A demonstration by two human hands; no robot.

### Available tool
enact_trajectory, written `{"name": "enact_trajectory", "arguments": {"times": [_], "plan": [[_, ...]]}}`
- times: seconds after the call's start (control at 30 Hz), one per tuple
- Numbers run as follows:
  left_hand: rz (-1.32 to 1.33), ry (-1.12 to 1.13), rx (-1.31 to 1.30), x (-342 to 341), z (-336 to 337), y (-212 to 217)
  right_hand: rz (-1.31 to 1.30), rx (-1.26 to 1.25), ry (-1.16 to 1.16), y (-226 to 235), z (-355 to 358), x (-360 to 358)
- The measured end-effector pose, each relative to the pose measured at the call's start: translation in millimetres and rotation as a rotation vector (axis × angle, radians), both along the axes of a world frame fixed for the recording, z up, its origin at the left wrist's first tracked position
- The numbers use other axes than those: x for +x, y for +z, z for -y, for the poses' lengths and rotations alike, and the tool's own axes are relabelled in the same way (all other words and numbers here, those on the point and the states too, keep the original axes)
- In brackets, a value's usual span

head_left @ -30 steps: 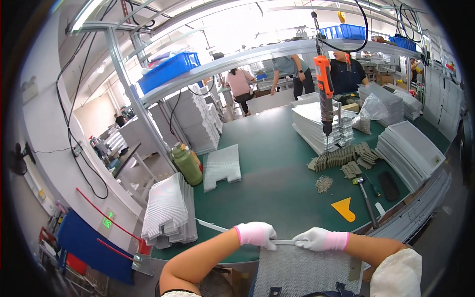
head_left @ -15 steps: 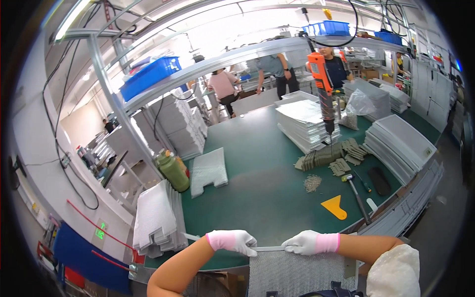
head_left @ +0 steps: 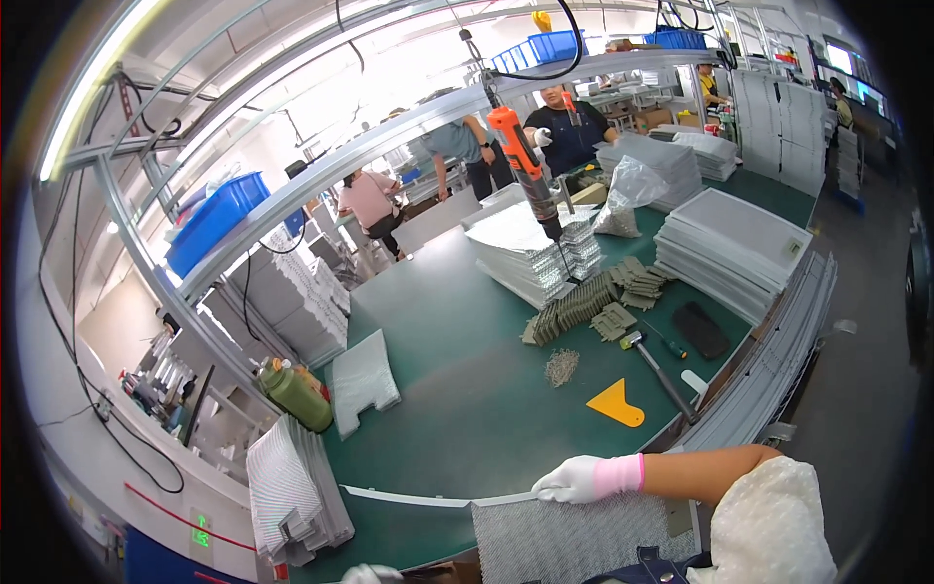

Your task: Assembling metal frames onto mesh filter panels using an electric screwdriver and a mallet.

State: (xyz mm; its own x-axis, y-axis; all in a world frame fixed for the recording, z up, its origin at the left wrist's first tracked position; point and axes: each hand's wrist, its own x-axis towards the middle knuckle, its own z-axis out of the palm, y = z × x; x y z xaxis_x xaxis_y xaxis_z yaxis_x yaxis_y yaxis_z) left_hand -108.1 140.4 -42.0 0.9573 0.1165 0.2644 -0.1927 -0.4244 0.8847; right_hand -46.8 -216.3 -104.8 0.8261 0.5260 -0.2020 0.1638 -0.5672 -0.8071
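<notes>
The mesh panel (head_left: pixel 574 535), a grey perforated sheet with a pale frame strip along its far edge, lies at the near edge of the green counter (head_left: pixel 467 389), overhanging toward the person so that both its ends can be reached from the body side. The right hand (head_left: pixel 584 479), in a white glove with a pink cuff, has its grip closed over the panel's far right corner, fingers wrapped on the frame strip, which keeps the sheet flat and steady. The left hand (head_left: pixel 368 574) shows only as a sliver of white glove at the bottom edge, near left of the panel; whether its grip holds anything cannot be told. Tools sit within easy reach to the right: a yellow scraper (head_left: pixel 616 404), a hammer (head_left: pixel 657 370) and a small heap of screws (head_left: pixel 561 366). An orange powered screwdriver (head_left: pixel 520 165) hangs from above over the far stacks of panels (head_left: pixel 730 243), ready to pull down. A green bottle (head_left: pixel 292 394) stands at the left.
</notes>
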Motion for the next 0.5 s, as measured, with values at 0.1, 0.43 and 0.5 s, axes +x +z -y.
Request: {"name": "enact_trajectory", "arguments": {"times": [0.1, 0.43, 0.5], "plan": [[-0.4, -0.062, -0.039, -15.6, -57.4, -115.7, -0.018, -0.011, -0.024, -4.8, 2.4, 4.3], [-0.377, -0.115, -0.238, -37.5, 36.8, -130.6, 0.102, 0.004, -0.082, -0.1, 1.2, -9.2], [-0.385, -0.141, -0.258, -37.8, 49.0, -133.1, 0.155, -0.028, -0.148, 3.2, 9.0, -15.0]]}}
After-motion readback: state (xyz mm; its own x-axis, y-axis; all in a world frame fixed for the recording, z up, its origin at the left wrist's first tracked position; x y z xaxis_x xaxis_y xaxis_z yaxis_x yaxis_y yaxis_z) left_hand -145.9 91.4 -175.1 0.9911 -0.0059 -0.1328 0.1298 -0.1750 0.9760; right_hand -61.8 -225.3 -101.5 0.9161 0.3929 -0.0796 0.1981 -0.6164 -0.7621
